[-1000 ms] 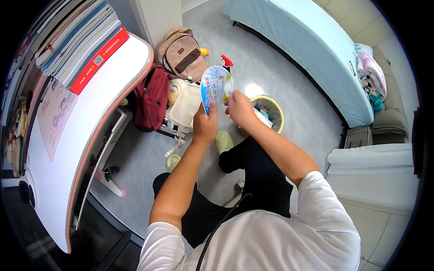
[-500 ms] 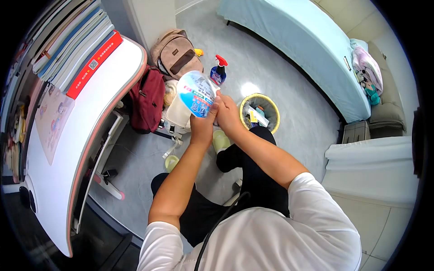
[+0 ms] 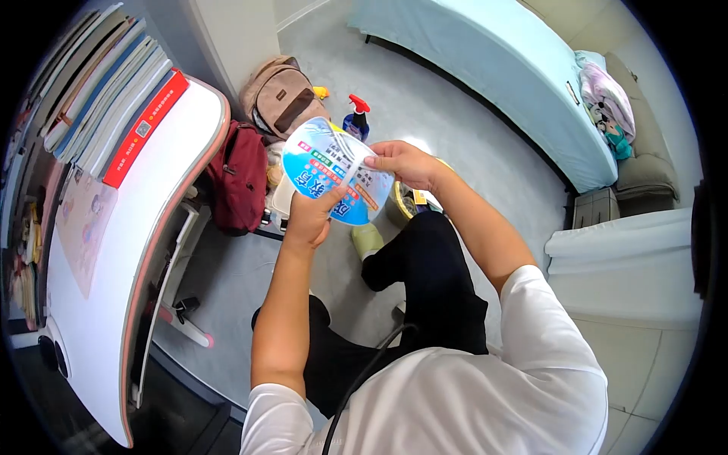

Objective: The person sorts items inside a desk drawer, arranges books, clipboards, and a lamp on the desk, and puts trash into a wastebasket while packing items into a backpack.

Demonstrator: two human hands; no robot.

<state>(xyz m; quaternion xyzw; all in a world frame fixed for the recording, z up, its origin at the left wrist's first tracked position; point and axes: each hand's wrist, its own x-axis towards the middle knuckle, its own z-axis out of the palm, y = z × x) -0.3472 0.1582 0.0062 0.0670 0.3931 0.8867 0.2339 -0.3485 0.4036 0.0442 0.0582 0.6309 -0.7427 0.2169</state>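
Observation:
In front of me I hold a flat, rounded hand fan, blue and white with printed characters and a pale strip across its face. My left hand grips its lower edge, the thumb lying on the print. On the other side, my right hand pinches the fan by the pale strip between thumb and fingers. Part of the fan's lower edge is covered by my left hand.
Beyond the fan stand a spray bottle with a red top, a brown backpack and a maroon bag. A yellow-rimmed bin is partly hidden by my knee. A white desk with books lies left, a covered bed at back right.
The fan has turned, and more of its printed face shows. My hands have moved apart: the left down and leftward, the right to the right along the fan.

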